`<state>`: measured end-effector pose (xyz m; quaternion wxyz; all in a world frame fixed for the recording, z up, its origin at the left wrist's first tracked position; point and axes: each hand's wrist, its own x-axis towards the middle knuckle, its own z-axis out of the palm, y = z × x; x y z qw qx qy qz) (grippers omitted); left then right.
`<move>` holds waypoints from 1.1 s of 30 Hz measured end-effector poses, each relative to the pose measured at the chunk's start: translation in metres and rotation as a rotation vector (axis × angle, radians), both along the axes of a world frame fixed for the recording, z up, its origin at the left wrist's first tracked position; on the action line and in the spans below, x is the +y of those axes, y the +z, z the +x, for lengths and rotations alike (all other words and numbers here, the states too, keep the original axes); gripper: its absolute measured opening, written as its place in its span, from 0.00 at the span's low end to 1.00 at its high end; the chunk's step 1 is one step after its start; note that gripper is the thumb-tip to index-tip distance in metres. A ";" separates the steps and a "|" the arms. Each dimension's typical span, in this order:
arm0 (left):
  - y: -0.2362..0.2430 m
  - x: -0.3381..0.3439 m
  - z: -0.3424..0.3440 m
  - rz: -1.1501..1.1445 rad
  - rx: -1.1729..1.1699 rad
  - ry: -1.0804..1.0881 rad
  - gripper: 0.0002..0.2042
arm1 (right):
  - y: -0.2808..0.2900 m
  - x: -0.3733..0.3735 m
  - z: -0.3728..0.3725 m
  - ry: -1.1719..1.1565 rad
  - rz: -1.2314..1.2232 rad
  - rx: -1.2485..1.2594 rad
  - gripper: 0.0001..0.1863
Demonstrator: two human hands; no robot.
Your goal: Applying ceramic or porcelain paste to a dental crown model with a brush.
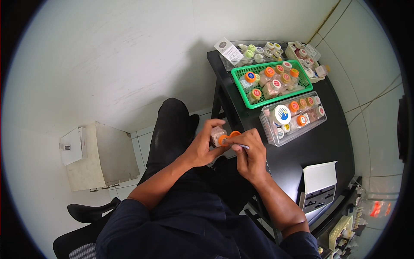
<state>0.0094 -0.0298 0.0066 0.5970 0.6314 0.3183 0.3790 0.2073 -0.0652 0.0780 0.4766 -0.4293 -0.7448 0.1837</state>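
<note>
Above the lap, just left of the table's near edge, a small clear jar (217, 134) with pinkish contents is held in the air, tilted, its orange rim (222, 140) toward the right hand. The left hand (200, 147) curls around the jar, its thumb and fingers covering part of the sides. The right hand (252, 152) pinches a thin pale tool (243, 146); only its back end shows clearly, and the fingers hide whether its tip enters the jar. An orange lid (234, 134) beside the rim is partly covered too; whether it is attached is hard to tell.

Beyond the hands, to the right, stands a black table (338, 129), its far edge curved by the lens. Between the hands and the clear plastic bin (297, 134) lies a narrow gap. The bin and the green basket (238, 89) behind it hold capped jars that overlap, so lower ones are hard to make out. Bare black tabletop runs from the bin toward an opened white-lidded box (319, 176). At lower right, a crowded shelf (343, 231) is cut off by the dark lens rim. On the left, floor separates the person's leg (173, 114) from a pale cabinet (117, 153); a black chair (84, 212) is partly hidden by the person's body.
</note>
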 end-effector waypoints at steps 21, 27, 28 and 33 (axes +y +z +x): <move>0.002 0.006 -0.005 0.221 0.027 0.102 0.32 | 0.006 -0.004 0.002 -0.050 0.065 -0.048 0.12; -0.003 0.003 -0.004 0.104 0.025 0.099 0.36 | 0.006 -0.004 0.005 0.018 0.042 0.011 0.11; -0.007 0.003 -0.002 0.161 -0.004 0.138 0.35 | 0.004 -0.004 0.004 0.018 0.041 0.012 0.11; -0.015 0.005 -0.004 0.251 0.042 0.182 0.33 | 0.005 -0.004 0.004 0.005 0.055 -0.033 0.10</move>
